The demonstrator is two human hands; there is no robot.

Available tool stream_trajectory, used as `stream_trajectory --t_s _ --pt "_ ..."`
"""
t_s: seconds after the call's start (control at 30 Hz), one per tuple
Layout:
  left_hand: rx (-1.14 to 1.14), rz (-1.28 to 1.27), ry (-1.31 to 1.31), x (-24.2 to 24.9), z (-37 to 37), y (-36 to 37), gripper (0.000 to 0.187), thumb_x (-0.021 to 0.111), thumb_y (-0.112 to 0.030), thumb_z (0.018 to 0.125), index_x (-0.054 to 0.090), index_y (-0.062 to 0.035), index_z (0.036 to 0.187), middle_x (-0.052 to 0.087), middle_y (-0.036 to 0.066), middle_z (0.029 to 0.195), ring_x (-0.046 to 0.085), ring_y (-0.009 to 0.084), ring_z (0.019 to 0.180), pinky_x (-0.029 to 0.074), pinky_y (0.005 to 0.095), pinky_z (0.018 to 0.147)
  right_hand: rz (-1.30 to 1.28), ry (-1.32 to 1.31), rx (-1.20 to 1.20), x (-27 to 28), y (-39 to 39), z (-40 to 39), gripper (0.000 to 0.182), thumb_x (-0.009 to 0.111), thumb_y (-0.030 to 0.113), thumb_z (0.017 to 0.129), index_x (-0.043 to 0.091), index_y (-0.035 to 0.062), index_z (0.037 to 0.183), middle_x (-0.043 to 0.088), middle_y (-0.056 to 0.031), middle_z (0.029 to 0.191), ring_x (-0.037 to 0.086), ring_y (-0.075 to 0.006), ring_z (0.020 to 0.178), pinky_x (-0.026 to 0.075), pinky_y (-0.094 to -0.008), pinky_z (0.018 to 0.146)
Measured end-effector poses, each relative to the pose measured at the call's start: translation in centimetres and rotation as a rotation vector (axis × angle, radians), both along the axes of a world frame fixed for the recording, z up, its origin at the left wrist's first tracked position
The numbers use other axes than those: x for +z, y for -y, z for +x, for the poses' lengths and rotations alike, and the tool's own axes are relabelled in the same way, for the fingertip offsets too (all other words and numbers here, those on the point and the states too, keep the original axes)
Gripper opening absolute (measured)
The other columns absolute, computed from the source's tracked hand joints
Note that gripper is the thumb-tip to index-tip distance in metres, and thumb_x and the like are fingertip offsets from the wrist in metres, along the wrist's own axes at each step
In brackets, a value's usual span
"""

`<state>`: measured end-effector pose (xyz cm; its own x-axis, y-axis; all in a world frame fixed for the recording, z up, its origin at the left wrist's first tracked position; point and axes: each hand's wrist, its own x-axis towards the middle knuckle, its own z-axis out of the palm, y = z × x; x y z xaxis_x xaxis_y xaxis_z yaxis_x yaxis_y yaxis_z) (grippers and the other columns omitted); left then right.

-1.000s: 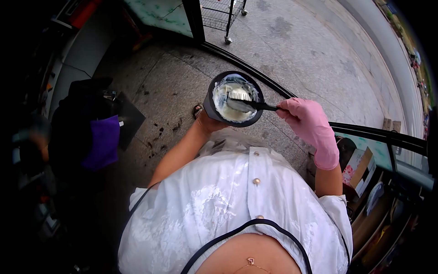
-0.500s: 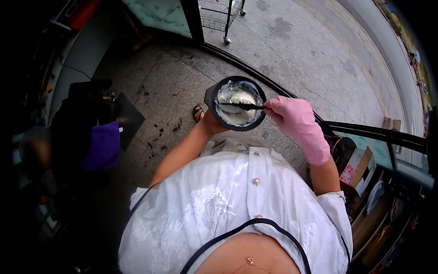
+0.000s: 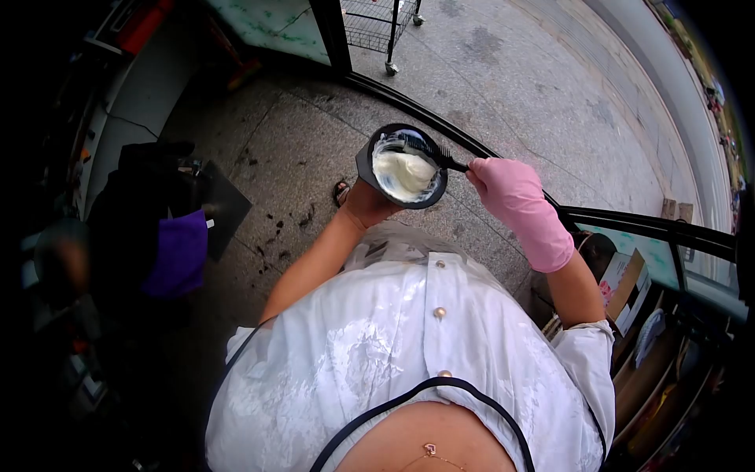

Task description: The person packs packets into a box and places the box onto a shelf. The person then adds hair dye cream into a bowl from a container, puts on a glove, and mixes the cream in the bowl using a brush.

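The right hand (image 3: 503, 193), in a pink glove, pinches the end of a black brush (image 3: 447, 161) between thumb and fingers. From that grip the brush points left, and its toothed head lies over the far side of a black bowl (image 3: 364, 167); whether it touches the wall there, I cannot tell.

The left hand (image 3: 370, 206) is closed around the bowl from below and from its near left side — its fingertips are hidden beneath. The bowl thus sits just above this grip and to the left of the gloved one, tilted so that its inside shows. White cream (image 3: 403, 173) is heaped in it, near the brush head, with smears up the inner wall.

Just left of the left hand's grip, a sandalled foot (image 3: 340, 193) shows on the floor, and dark scraps (image 3: 305, 222) lie below that. Well to the left hangs a purple cloth (image 3: 174, 253). Beyond both grips runs a black door frame (image 3: 425, 116); below and right of the glove stands an opened carton (image 3: 625, 291).
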<state>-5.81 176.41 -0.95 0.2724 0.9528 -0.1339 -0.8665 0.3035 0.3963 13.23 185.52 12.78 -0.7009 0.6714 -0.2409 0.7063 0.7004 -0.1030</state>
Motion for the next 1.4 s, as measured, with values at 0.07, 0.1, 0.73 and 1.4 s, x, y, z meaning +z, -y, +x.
stream_trajectory --t_s 0.07,0.1,0.73,1.4 --pt "0.005 -0.194 0.219 -0.3 0.0 -0.7 0.057 0.044 -0.056 0.085 0.041 -0.0172 0.127 0.046 0.008 0.128 0.045 0.0265 0.118 0.039 0.0455 0.099 -0.233 -0.033 -0.185 -1.4 0.8 0.5 0.021 0.055 0.024 0.086 0.063 0.0042 0.087 0.057 -0.0160 0.063 0.058 -0.0298 0.059 0.046 -0.0371 0.056" --pt "0.010 -0.189 0.221 -0.3 0.0 -0.8 0.057 0.044 -0.056 0.085 0.041 -0.0172 0.127 0.046 0.008 0.128 0.045 0.0265 0.118 0.039 0.0455 0.099 -0.408 -0.137 -0.231 -2.4 0.9 0.8 0.020 0.049 0.019 0.086 0.064 0.0054 0.082 0.060 -0.0174 0.068 0.058 -0.0352 0.062 0.045 -0.0408 0.056" --pt "-0.060 -0.057 0.677 -4.1 -0.5 1.5 0.055 0.036 -0.048 0.090 0.037 -0.0121 0.132 0.041 0.010 0.135 0.042 0.0294 0.123 0.033 0.0472 0.103 -0.017 -0.163 -0.085 -1.2 4.1 -1.8 0.011 0.057 0.016 0.083 0.063 0.0101 0.090 0.060 -0.0107 0.071 0.059 -0.0292 0.063 0.046 -0.0364 0.055" --pt "0.395 0.181 0.177 0.3 -6.9 8.9 0.058 0.037 -0.048 0.090 0.039 -0.0082 0.132 0.043 0.012 0.133 0.043 0.0287 0.121 0.032 0.0454 0.104 -0.110 -0.374 0.249 0.4 10.3 -10.2 0.007 0.059 0.012 0.076 0.054 0.0076 0.077 0.058 -0.0119 0.069 0.060 -0.0311 0.061 0.046 -0.0405 0.053"
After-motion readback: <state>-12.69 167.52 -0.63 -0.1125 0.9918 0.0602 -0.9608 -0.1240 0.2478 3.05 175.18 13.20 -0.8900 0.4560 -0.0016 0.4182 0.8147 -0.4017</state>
